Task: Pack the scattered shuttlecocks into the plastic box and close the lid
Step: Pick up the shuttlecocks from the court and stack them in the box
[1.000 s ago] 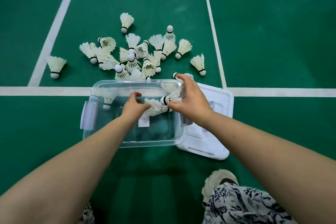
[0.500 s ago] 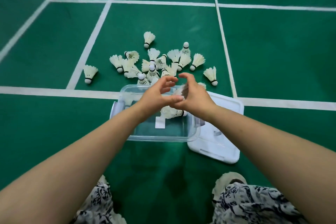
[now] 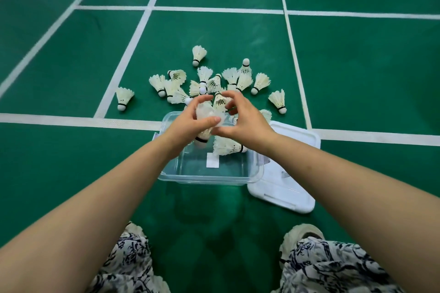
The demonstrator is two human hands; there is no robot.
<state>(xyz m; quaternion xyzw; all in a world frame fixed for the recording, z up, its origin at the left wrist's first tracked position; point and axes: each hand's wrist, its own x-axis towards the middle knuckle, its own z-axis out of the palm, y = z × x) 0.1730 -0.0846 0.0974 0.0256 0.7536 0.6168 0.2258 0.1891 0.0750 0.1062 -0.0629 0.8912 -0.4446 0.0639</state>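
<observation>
A clear plastic box (image 3: pixel 207 180) stands open on the green court floor. One shuttlecock (image 3: pixel 228 147) lies inside it near the far right corner. Above the box's far side my left hand (image 3: pixel 188 123) grips a white shuttlecock (image 3: pixel 204 112) by its feathers, cork pointing down. My right hand (image 3: pixel 245 121) is close beside it with curved fingers, its thumb against those feathers; whether it grips them is unclear. The white lid (image 3: pixel 288 188) lies flat to the right of the box. Several scattered shuttlecocks (image 3: pixel 259 82) lie on the floor beyond the box.
White court lines (image 3: pixel 71 120) cross the floor just behind the box. A lone shuttlecock (image 3: pixel 123 98) lies far left, another (image 3: pixel 278 101) to the right. My knees in patterned trousers (image 3: pixel 333 269) and pale shoes are at the bottom edge.
Both hands rose out of the box and met above its far edge. A shuttlecock now sits in my left hand, and the view tilted up to show more court.
</observation>
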